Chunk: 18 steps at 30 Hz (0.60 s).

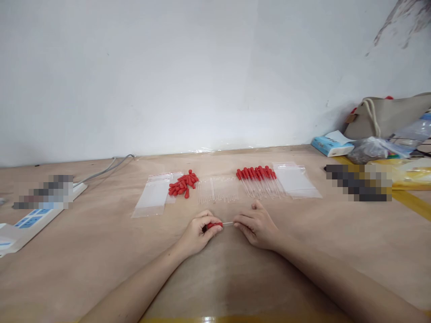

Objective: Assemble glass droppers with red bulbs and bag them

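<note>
Between finger and thumb, my left hand (199,231) pinches a red rubber dropper bulb (215,224). My right hand (257,225) is closed on a thin clear glass dropper tube (228,223), whose left end meets the bulb's mouth; its right end is hidden by my fingers. Beyond my left hand lies a loose pile of red bulbs (183,185). A row of clear tubes (217,189) rests in the middle of the table. To their right, several droppers (259,179) with red bulbs fitted on lie side by side.
Clear zip bags (151,193) lie left of the bulbs, and more zip bags (296,180) lie right of the droppers. A power strip (43,215) is at far left. A blue tissue pack (332,144) and a grey bag (387,116) stand at back right, near the wall.
</note>
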Each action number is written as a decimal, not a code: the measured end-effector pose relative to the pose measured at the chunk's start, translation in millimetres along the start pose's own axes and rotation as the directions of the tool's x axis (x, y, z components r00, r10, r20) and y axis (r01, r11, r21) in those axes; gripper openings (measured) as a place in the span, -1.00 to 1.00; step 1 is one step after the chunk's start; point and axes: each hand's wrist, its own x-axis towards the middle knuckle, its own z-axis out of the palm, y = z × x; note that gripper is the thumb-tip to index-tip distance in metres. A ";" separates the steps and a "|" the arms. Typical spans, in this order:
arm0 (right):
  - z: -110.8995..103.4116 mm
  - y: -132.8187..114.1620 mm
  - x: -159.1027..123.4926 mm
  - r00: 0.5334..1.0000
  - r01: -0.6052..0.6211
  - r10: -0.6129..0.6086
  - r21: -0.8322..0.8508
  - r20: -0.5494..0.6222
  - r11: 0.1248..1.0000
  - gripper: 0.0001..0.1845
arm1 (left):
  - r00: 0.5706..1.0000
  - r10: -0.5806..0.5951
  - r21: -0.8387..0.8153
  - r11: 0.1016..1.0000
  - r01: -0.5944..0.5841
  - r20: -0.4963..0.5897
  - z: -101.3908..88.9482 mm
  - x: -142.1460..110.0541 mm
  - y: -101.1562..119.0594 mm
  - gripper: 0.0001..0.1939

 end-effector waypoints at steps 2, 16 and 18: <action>1.9 -2.1 0.0 1.000 -0.002 0.002 -0.005 -0.006 1.000 -0.75 | 1.000 0.019 0.016 1.000 -0.019 0.003 0.1 -0.4 0.6 -0.82; -4.6 -7.2 5.6 0.981 -0.144 0.152 -0.076 0.122 0.987 -0.80 | 0.998 0.018 0.116 0.993 -0.010 -0.065 -13.5 7.1 -21.7 -0.73; -9.2 1.1 4.9 0.947 -0.304 0.304 -0.013 0.106 0.953 -0.78 | 0.995 -0.016 0.176 0.984 0.034 -0.103 -16.5 6.2 -27.6 -0.71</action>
